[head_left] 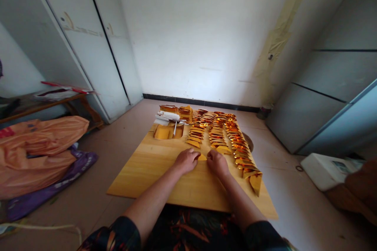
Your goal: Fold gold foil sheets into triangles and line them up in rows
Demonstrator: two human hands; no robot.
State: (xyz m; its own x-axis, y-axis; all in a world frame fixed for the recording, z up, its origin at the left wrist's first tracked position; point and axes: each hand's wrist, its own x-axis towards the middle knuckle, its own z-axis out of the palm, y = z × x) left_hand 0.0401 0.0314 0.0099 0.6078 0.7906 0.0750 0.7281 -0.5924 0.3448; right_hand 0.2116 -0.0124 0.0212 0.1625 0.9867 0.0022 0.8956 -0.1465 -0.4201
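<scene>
A small piece of gold foil paper (202, 157) stretches between my two hands, just above the wooden board. My left hand (187, 160) pinches its left end with curled fingers. On the other end, my right hand (217, 162) is closed in the same way. Beyond and to the right, folded gold paper pieces (218, 133) overlap in several long rows. A stack of flat gold sheets (163, 132) rests at the back left of the board, with a thin whitish strip standing at its right side.
The wooden board (141, 176) stands over a tiled floor before a white wall. White bundled paper (167, 116) lies at its back left corner. Orange and purple bags (38, 157) are on the left, a white box (322, 170) on the right, and a grey cabinet (326, 86) behind it.
</scene>
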